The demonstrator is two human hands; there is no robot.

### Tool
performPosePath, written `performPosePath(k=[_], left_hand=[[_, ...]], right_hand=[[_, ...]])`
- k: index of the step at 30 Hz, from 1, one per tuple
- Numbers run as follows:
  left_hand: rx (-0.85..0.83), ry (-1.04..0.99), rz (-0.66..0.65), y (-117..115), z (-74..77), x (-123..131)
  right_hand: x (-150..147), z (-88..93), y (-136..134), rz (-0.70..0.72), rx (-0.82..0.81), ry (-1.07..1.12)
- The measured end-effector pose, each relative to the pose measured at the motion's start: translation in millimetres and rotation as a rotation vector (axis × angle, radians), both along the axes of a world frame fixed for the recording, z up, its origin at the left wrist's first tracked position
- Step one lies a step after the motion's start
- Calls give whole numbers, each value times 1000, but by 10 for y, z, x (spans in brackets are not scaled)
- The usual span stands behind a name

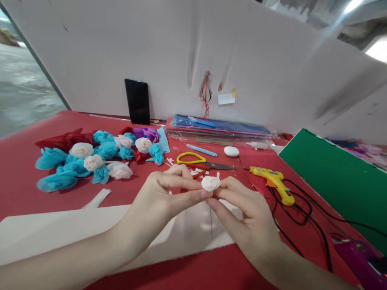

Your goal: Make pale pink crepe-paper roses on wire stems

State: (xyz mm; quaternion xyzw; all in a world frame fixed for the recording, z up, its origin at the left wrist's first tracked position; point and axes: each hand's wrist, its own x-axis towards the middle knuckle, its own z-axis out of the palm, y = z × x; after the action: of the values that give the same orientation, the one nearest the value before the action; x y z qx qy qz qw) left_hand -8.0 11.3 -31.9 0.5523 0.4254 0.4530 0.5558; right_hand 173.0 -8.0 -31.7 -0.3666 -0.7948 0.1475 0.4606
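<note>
Left hand [165,195] and right hand [252,207] pinch white flower [211,183] between fingertips at centre, near side of scissors [208,165], left of glue gun [272,177], likely mid-shaping, next move calling for light, steady fingers; no brand, label or writing legible.

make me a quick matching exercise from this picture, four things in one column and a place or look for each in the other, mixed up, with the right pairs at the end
Things
1. glue gun
2. small pale flower
3. black flat device
4. scissors

Places and looks
a. propped upright at the foot of the pale wall
b. just beyond the hands, metal blade pointing right
c. yellow, lying beside a looping black cable
d. at the fingertips of the left hand and right hand

Right pairs: 1-c, 2-d, 3-a, 4-b
</note>
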Motion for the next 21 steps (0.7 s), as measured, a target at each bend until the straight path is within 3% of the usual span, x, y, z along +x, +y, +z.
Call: performPosePath(k=[3, 10, 21], left_hand=[[-66, -20, 6, 17, -50, 32], [-158, -26, 15, 5, -85, 53], [137, 75, 31, -114, -61, 57]], right_hand=[[-16, -78, 29, -80, 141, -101], [-12, -149, 48, -115, 244, -180], [1, -70, 36, -75, 273, -32]])
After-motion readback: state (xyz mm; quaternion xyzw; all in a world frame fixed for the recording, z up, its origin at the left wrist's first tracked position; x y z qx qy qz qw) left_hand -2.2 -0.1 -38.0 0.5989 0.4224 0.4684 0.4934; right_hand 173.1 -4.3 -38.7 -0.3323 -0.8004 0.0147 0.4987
